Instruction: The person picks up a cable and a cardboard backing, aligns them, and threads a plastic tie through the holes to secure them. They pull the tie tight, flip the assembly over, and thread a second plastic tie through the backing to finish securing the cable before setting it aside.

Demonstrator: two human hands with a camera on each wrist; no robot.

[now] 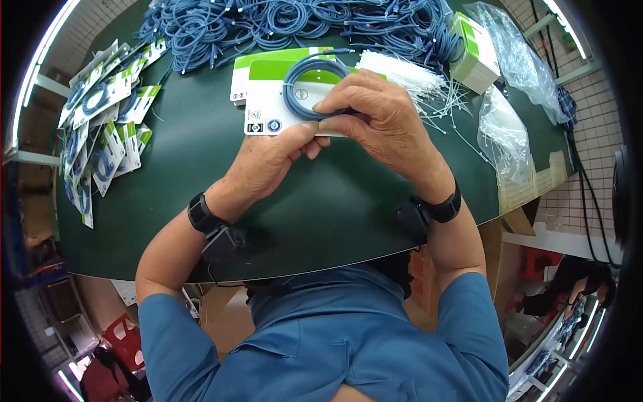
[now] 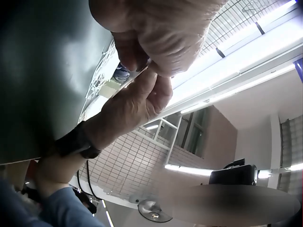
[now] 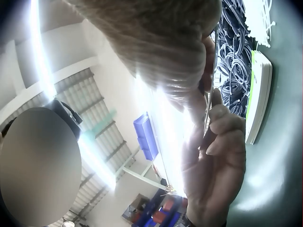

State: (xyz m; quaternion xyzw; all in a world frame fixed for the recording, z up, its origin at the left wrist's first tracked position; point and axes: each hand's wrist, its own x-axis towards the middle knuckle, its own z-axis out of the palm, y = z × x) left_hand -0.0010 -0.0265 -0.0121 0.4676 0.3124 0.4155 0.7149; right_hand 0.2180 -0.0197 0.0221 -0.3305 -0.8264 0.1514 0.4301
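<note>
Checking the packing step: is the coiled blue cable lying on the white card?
Yes, the coiled blue cable lies on the white card, pressed by the right hand.

Bare green table [image 1: 201, 174] near; cable heap [image 1: 281, 20] blocks behind

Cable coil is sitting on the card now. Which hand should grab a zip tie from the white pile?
Probably the right hand: the white zip ties lie just beyond it. The left hand pinches the card at its near edge, farther from them, steadying it under the blue cable coil.
</note>
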